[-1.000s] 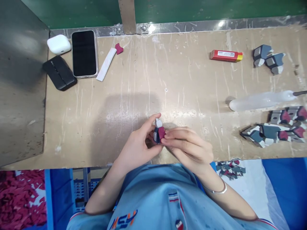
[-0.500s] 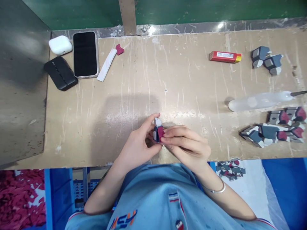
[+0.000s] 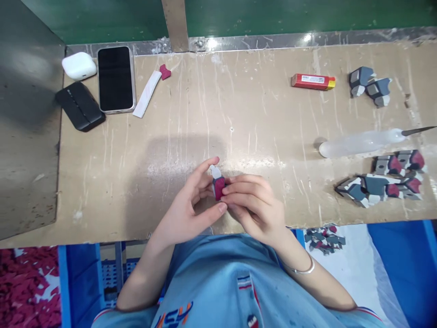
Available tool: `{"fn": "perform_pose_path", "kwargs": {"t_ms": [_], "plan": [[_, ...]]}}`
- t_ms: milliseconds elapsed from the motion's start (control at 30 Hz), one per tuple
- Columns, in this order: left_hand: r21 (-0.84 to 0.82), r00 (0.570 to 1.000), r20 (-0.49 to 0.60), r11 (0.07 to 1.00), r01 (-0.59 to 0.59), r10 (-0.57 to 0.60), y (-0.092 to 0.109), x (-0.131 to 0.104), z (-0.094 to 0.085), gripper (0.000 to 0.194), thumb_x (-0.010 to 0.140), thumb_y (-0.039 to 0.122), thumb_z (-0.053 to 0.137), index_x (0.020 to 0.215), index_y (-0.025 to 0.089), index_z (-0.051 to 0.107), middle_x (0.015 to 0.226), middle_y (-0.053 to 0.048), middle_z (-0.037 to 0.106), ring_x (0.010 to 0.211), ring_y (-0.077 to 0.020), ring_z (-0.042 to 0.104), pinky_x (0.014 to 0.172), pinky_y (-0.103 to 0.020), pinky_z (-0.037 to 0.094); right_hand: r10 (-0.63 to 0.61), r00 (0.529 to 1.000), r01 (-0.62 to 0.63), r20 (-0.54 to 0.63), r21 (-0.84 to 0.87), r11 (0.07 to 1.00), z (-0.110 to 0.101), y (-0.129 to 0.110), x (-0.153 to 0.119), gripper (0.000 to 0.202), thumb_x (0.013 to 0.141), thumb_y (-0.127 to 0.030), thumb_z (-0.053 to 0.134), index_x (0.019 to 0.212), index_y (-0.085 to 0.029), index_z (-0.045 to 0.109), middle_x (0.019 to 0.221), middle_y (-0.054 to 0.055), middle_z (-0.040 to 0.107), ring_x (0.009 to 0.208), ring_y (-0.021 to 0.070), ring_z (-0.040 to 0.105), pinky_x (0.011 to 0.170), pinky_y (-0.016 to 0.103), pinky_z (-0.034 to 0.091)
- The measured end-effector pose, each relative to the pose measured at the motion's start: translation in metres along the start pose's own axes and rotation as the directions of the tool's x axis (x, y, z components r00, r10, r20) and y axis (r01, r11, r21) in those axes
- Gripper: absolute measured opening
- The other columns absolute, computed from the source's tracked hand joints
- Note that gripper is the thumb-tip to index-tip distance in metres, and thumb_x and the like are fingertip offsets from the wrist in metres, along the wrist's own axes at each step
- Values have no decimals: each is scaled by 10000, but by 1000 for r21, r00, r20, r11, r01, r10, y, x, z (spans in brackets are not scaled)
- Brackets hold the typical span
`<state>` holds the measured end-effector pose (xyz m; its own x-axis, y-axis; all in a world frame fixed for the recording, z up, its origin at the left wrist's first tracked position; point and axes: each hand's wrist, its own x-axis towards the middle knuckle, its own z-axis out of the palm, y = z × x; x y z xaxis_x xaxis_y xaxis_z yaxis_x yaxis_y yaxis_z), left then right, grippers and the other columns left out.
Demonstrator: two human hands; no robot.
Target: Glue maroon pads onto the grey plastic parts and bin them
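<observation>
A small assembled piece (image 3: 219, 187) with a maroon face, dark blue-grey edges and a pale grey tip is held upright between my hands, just above the table. My left hand (image 3: 186, 207) holds it from the left, with curled fingers partly hidden behind it. Its index finger sticks up beside the tip, and the thumb reaches below the piece. My right hand (image 3: 257, 205) pinches the maroon side from the right with its fingertips. Similar grey, blue and maroon pieces (image 3: 375, 187) lie clustered on the table to the right.
Two grey-blue pieces (image 3: 369, 86), a red box-shaped item (image 3: 313, 82) and a translucent dark-tipped bottle (image 3: 362, 142) lie on the right. At left are a phone (image 3: 116, 79), white case (image 3: 79, 66), black device (image 3: 80, 107), white strip (image 3: 147, 94) and maroon scrap (image 3: 165, 72). Blue bins (image 3: 80, 282) stand below.
The piece has turned so its maroon face shows more toward me. My left thumb has moved away from its base. The whole view has shifted slightly.
</observation>
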<state>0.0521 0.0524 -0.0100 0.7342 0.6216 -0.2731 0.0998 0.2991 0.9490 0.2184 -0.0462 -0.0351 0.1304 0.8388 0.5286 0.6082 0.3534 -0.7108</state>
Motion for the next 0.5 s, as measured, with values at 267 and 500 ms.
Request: {"fn": "perform_pose_path", "kwargs": {"t_ms": [267,500], "plan": [[-163,998,-15,985,61,-64,-5,2,-5,797,932,445,832,1614,274,458,1045,-44,822,1008,-223,806,920,-341,646,149,985,-128,-92,199,972,6,-2,-3,402,963,-93,721,1284,-310,615,1174,55,814,1083,236,798,917,434,683],[-212,998,-14,975,63,-67,-6,1,-5,651,934,356,845,1498,237,542,975,-25,820,890,-166,792,869,-289,640,55,992,-42,-117,115,992,8,0,2,360,956,-73,719,1235,-293,662,1023,33,837,941,231,813,816,402,684]]}}
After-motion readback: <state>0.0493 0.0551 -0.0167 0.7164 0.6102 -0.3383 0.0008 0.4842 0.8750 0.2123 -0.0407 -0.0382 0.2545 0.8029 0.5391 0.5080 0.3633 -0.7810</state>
